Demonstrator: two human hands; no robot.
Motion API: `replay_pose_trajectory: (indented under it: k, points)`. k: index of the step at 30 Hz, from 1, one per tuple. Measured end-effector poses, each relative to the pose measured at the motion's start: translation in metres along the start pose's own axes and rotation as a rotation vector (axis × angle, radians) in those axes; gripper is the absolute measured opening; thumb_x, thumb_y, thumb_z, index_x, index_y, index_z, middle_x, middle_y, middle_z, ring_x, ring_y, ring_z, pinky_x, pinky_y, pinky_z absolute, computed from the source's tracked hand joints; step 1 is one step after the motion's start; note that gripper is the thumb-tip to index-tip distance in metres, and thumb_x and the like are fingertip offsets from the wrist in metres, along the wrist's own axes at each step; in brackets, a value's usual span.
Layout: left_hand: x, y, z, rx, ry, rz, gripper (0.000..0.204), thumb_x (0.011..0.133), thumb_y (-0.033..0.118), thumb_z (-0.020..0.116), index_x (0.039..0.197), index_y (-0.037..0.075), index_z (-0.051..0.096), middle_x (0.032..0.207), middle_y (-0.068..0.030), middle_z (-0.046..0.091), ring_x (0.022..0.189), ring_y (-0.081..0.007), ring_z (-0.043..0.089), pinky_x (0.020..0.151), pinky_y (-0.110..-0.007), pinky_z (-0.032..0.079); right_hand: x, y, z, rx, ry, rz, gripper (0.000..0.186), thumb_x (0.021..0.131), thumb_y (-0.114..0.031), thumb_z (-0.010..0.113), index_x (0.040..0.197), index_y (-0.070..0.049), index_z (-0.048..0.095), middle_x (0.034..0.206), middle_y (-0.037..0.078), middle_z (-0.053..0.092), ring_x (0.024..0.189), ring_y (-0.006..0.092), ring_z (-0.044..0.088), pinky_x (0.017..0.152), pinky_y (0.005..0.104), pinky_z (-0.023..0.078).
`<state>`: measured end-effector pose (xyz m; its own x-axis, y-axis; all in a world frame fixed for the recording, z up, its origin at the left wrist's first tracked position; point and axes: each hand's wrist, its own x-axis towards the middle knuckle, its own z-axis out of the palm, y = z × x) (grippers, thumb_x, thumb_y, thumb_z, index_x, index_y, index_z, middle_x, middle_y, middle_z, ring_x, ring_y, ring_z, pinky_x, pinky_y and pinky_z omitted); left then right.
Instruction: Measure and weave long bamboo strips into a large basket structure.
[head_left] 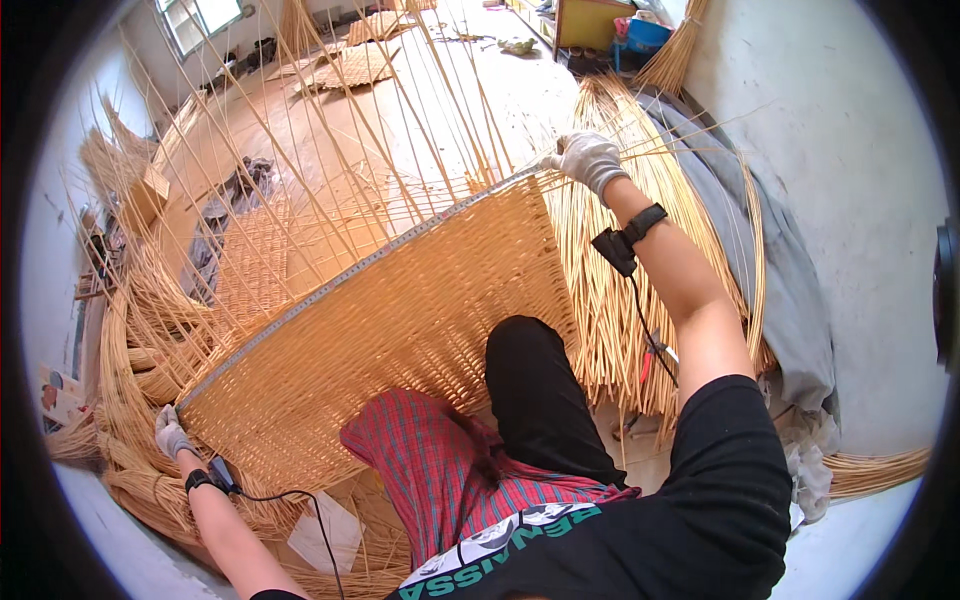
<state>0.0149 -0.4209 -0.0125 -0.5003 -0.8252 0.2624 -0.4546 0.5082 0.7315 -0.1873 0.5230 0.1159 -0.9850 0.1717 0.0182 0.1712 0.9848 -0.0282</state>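
Note:
A woven wicker panel [400, 310] lies slanted across my lap, with long loose stakes [330, 150] rising from its far edge. Along that edge a pale measuring tape [372, 256] is stretched from end to end. My left hand [172, 432], in a light glove, is closed on the tape's end at the panel's left corner. At the far right corner my gloved right hand [588, 162] pinches the other end of the tape; its fingertips are partly hidden. Both wrists carry black straps with cabled devices.
Bundled wicker rods [640, 260] lie to the right beside a grey cloth [790, 290]. More rods [150, 340] heap up on the left. Another woven panel [252, 262] lies on the floor; finished pieces [350, 68] rest farther back. Red-handled pliers [650, 362] sit among the right-hand rods.

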Motion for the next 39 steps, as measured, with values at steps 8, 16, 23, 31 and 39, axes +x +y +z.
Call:
replay_pose_trajectory:
  k: [8,16,23,31,39]
  points:
    - [-0.034,0.009,-0.010,-0.218,-0.054,0.274,0.041,0.090,0.021,0.073,0.124,0.000,0.069,0.119,-0.0145,0.072,0.108,-0.0249,0.067,0.096,-0.035,0.051,-0.061,-0.039,-0.011,0.423,-0.040,-0.614,0.035,0.094,-0.038,0.068,0.097,-0.004,0.076,0.075,0.013,0.070,0.063,0.0226,0.063,0.067,0.0366,0.054]
    - [-0.181,0.086,0.081,-0.537,-0.249,0.142,0.054,0.083,0.005,0.082,0.131,0.006,0.057,0.116,-0.0072,0.061,0.103,-0.0151,0.057,0.085,-0.030,0.051,-0.173,-0.188,0.117,0.537,-0.527,-0.749,0.032,0.094,-0.037,0.066,0.100,-0.006,0.075,0.087,0.013,0.073,0.078,0.0254,0.070,0.075,0.0375,0.055]
    - [-0.378,0.123,0.060,0.349,-0.755,0.589,0.083,0.081,0.035,0.082,0.153,0.024,0.042,0.158,-0.0176,0.038,0.145,-0.0406,0.039,0.117,-0.050,0.036,-0.229,-0.203,0.190,1.378,-0.693,-0.458,0.029,0.109,-0.030,0.049,0.106,-0.004,0.061,0.083,0.006,0.068,0.072,0.0153,0.066,0.066,0.0293,0.055]
    - [-0.386,0.146,0.101,0.663,-0.805,0.562,0.107,0.076,0.041,0.086,0.162,0.034,0.022,0.172,-0.0115,0.005,0.156,-0.0379,0.016,0.121,-0.063,0.023,-0.251,-0.222,0.256,1.482,-0.767,-0.088,0.028,0.109,-0.027,0.050,0.101,-0.003,0.060,0.084,0.009,0.069,0.071,0.0211,0.066,0.065,0.0335,0.056]
    - [-0.337,0.184,0.138,0.646,-0.819,0.538,0.114,0.071,0.034,0.090,0.162,0.035,0.021,0.172,-0.0126,0.004,0.156,-0.0380,0.016,0.121,-0.063,0.025,-0.225,-0.216,0.322,1.311,-0.584,-0.122,0.036,0.106,-0.033,0.053,0.106,0.000,0.067,0.085,0.011,0.073,0.074,0.0220,0.070,0.066,0.0361,0.057]
